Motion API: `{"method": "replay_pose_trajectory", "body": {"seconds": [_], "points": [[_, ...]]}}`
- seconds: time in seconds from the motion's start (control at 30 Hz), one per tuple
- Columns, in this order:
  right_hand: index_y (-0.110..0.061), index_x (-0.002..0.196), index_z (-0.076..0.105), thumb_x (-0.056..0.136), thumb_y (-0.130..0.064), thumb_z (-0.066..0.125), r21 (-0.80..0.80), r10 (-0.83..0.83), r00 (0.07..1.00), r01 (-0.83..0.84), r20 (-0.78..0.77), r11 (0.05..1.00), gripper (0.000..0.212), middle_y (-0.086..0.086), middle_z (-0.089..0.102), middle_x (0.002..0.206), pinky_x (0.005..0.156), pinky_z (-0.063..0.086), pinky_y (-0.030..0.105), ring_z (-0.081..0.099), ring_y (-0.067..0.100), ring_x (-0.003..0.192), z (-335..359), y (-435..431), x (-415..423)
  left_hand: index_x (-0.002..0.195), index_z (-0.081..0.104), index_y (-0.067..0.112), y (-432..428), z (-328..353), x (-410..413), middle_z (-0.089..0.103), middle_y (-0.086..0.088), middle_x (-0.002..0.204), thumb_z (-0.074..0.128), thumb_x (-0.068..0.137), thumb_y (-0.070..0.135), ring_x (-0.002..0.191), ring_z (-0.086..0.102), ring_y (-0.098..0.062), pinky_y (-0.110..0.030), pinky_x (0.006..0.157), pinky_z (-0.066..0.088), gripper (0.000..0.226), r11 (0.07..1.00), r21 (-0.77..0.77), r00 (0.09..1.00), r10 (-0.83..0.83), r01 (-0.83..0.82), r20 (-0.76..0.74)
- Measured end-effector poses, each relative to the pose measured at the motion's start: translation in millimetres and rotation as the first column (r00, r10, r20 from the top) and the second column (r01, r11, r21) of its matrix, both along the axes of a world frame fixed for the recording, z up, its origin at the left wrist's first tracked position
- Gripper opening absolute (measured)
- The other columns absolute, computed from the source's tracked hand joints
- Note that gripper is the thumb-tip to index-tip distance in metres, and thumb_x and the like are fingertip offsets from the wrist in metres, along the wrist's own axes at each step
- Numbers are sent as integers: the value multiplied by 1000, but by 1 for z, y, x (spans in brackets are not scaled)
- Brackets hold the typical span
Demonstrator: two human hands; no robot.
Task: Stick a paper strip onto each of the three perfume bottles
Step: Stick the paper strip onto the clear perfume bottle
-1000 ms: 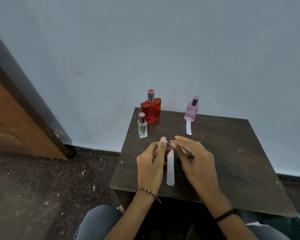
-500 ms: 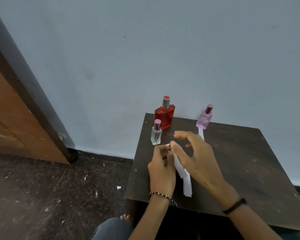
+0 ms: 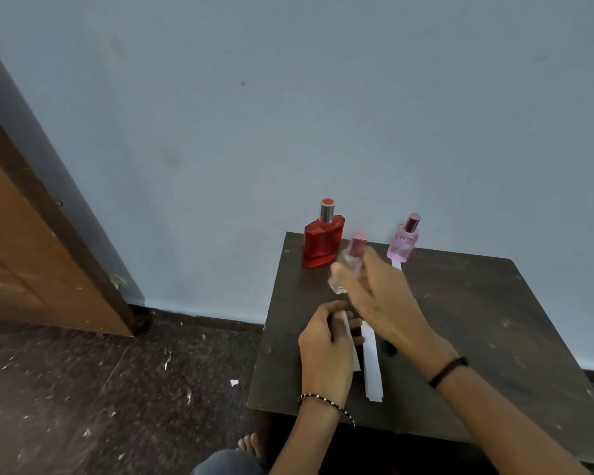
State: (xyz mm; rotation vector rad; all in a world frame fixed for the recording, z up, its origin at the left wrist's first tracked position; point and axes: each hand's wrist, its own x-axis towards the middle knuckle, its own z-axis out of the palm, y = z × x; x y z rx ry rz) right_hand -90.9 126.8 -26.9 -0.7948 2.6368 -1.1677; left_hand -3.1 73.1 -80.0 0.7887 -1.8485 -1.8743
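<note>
Three perfume bottles are at the far edge of a dark wooden table [image 3: 477,323]. The red bottle [image 3: 323,240] stands at the back left. The pink bottle [image 3: 402,245] stands at the back right with a white strip [image 3: 396,264] hanging from its base. My right hand [image 3: 378,296] is closed around the small clear bottle with a pink cap [image 3: 348,265], which is tilted and blurred. My left hand [image 3: 326,347] pinches a white paper strip [image 3: 352,341]. Another white strip [image 3: 371,365] lies flat on the table beside it.
A pale blue wall rises right behind the table. A brown wooden door [image 3: 18,255] stands at the left. The dark speckled floor [image 3: 117,389] with paper scraps lies left of the table. My knee [image 3: 227,462] shows at the bottom.
My right hand let go of the strip, reached forward and took hold of the small clear bottle, tilting it. My left hand kept one strip. The camera view shifted left.
</note>
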Motion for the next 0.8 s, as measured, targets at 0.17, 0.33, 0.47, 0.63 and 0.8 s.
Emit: {"method": "replay_pose_trajectory", "body": {"seconds": [0.17,0.33,0.47,0.63,0.8], "points": [[-20,105,57,98,-33,52,-315,-107,979,158,173,936,16,1,72,81,64,57,20,71,11,69,2,55,7,113,67,20,2,9,-11,70,10,98,49,101,11,90,68,7,-6,71,51,23,999,-51,999,-20,18,-33],[-14,104,64,96,-26,56,-381,-125,917,277,379,882,16,15,69,93,66,54,35,66,29,82,-13,69,0,106,66,36,5,31,-46,69,22,96,53,100,22,98,65,6,-9,84,49,19,991,-96,989,-106,96,-108],[-13,103,64,94,-18,60,-378,-116,870,324,480,867,12,22,65,98,78,54,42,64,30,85,-19,72,-6,79,74,44,13,44,-67,72,24,76,56,94,44,86,68,-2,-26,81,55,24,974,17,963,-220,225,-153],[-17,107,62,93,-29,60,-261,-112,925,216,363,941,18,14,68,97,79,59,40,67,23,82,-28,76,-7,95,78,27,17,32,-64,78,6,91,65,86,45,90,72,-5,-18,79,54,24,953,23,930,-291,304,-227],[-29,104,56,80,-60,51,-169,-51,949,108,311,980,39,-9,64,81,61,49,16,61,7,65,-22,78,-5,97,79,19,9,35,-62,79,-4,95,66,91,22,95,74,-17,-23,82,57,15,961,80,938,-237,264,-254]]}}
